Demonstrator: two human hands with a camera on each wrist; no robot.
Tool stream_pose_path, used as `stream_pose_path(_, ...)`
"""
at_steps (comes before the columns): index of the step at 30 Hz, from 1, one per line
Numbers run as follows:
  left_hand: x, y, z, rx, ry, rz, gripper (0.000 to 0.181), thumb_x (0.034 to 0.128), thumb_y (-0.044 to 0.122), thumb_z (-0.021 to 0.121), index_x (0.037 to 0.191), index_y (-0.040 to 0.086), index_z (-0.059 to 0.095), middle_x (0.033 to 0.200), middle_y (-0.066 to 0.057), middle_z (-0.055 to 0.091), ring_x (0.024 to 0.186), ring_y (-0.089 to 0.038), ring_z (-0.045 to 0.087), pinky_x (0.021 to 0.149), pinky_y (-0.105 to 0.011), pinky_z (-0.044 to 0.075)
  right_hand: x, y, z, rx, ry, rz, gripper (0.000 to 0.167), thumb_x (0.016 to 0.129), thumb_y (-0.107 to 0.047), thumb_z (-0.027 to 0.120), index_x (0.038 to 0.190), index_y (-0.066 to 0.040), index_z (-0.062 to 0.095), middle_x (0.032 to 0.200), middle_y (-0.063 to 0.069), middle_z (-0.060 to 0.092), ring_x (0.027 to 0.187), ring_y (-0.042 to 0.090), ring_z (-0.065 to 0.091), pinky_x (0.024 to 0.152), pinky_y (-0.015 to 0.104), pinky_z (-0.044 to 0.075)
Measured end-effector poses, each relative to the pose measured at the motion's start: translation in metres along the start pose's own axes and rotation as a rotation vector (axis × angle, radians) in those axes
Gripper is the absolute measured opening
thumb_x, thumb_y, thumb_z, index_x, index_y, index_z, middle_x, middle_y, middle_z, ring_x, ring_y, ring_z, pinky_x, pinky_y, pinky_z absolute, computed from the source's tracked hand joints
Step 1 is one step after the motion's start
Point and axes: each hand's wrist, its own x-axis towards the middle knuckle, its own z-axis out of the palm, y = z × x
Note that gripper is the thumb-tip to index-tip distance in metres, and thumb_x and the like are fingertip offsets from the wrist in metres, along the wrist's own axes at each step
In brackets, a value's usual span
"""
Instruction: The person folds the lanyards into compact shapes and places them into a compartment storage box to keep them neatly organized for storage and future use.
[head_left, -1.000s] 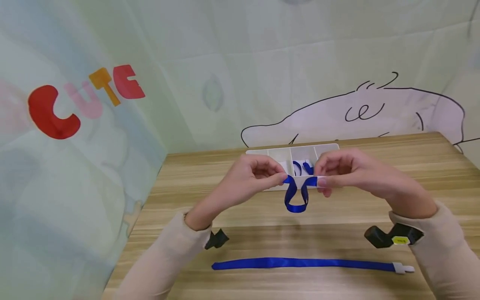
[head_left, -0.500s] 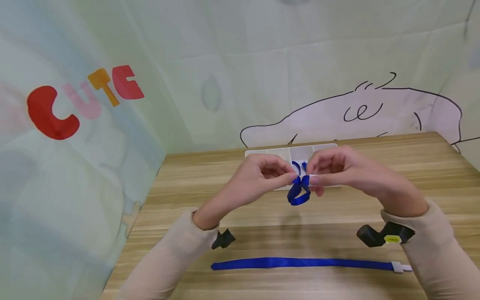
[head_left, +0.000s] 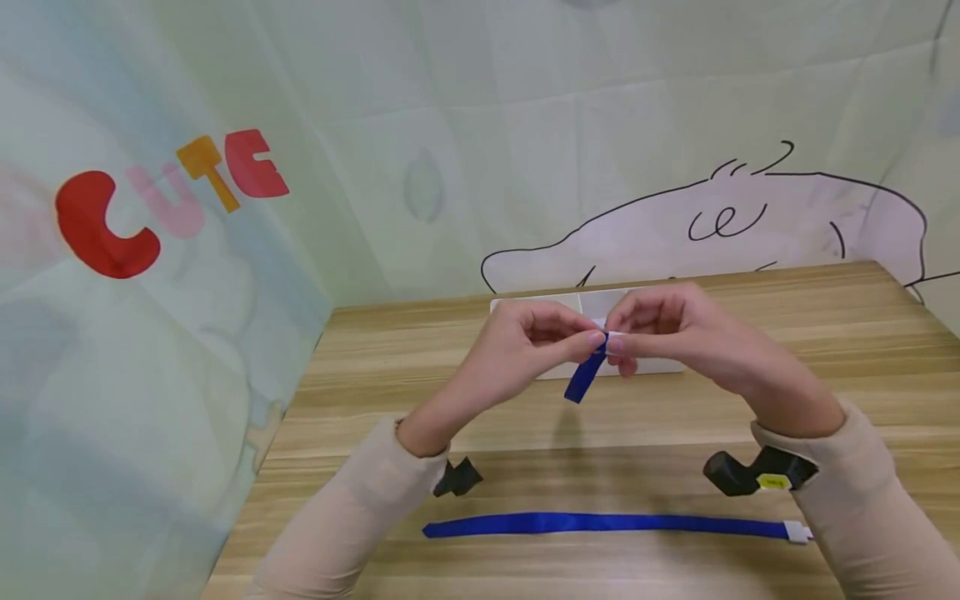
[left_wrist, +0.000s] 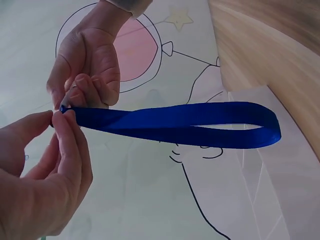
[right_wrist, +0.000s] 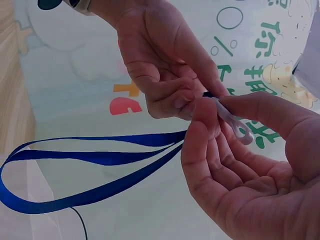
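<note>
My left hand (head_left: 528,342) and right hand (head_left: 667,329) meet fingertip to fingertip above the table. Between thumb and fingers, the left pinches one end of a short blue lanyard strap (head_left: 585,379). The right pinches its other end, at a white plastic clip (right_wrist: 235,122) that sticks out past the thumb in the right wrist view. The strap hangs down in a long narrow loop (left_wrist: 200,120), seen side-on in the left wrist view. Fingertips hide the exact join of the two ends. Closer to the body, a second blue lanyard (head_left: 600,523) lies straight across the table.
Behind the hands stands a white divided tray (head_left: 660,366), partly covered by them. A white clip (head_left: 797,532) ends the lying lanyard, close to the right sleeve (head_left: 847,500). A printed curtain (head_left: 420,125) borders the wooden table (head_left: 390,350) at the back and left.
Both hands have drawn together until their fingertips touch, bringing the strap's ends from apart to side by side. The hanging loop has narrowed and turned edge-on. The lying lanyard has stayed put.
</note>
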Motion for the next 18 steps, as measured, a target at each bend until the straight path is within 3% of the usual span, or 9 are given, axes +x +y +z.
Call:
stream_pose_path(8, -0.0001, -0.0049, -0.0029, -0.088, -0.058, -0.008, 0.024, 0.0982, 0.01, 0.065, 0.117, -0.003, 0.071, 0.108, -0.009, 0.074, 0.1, -0.031, 0.071, 0.088, -0.038, 0.056, -0.0029, 0.0007, 0.0007, -0.031, 0.103, 0.016, 0.007, 0.097, -0.001, 0.063, 0.099, 0.004, 0.068, 0.078, 0.015, 0.067, 0.071, 0.027, 0.064, 0.076, 0.033, 0.056)
stream_pose_path(18, 0.001, -0.009, 0.0005, -0.032, 0.018, 0.059, 0.018, 0.0936, 0.01, 0.07, 0.107, 0.0, 0.076, 0.096, -0.005, 0.076, 0.091, -0.033, 0.072, 0.081, -0.037, 0.059, -0.0042, -0.0033, 0.0062, -0.084, 0.146, 0.05, 0.01, 0.096, -0.004, 0.067, 0.101, 0.004, 0.069, 0.082, 0.015, 0.069, 0.073, 0.025, 0.063, 0.071, 0.033, 0.057)
